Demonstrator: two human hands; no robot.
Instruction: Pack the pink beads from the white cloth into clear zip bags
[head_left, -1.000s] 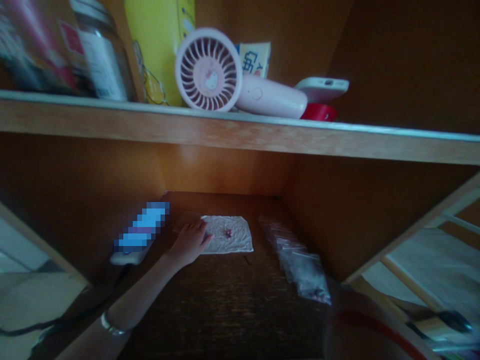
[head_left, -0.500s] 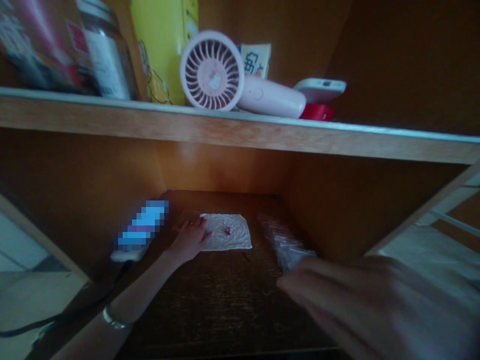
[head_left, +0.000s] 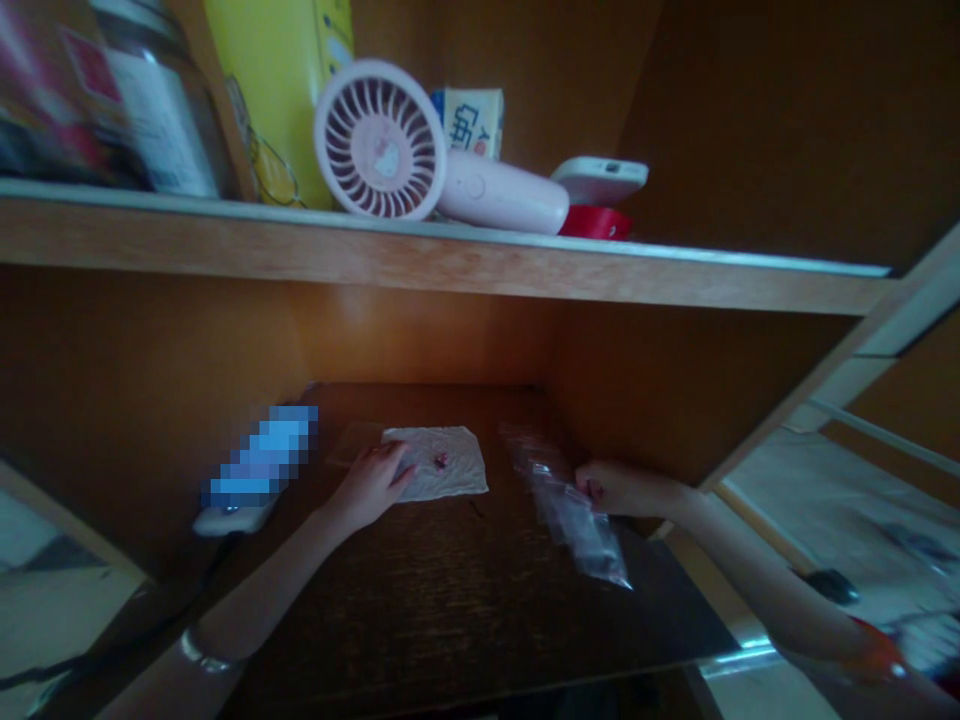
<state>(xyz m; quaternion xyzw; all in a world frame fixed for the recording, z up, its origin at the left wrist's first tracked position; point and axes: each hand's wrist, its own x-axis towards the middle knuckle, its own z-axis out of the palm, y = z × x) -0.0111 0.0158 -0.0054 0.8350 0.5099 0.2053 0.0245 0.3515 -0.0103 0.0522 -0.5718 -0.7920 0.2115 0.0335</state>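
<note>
White, crinkly sheet (head_left: 466, 468) lies on the brown board (head_left: 420, 610), with tiny pinkish bits (head_left: 441, 460) in its middle. At nine o'clock from the bits, the left hand (head_left: 367, 485) rests at the sheet's edge, fingers loose and apart, gripping nothing. Clear little bags (head_left: 561, 505) overlap in a row at three to four o'clock. The right hand (head_left: 619, 490) is at their edge, fingers curled; it's too small to tell if they pinch one. The step in hand seems to be handling the bags. Any next move there calls for a light touch, since thin bags may stick together. At twelve o'clock, a low shelf (head_left: 480, 265) with a pink fan (head_left: 382, 145) leaves little headroom. A phone (head_left: 238, 515) lies at nine o'clock, out of the way.
</note>
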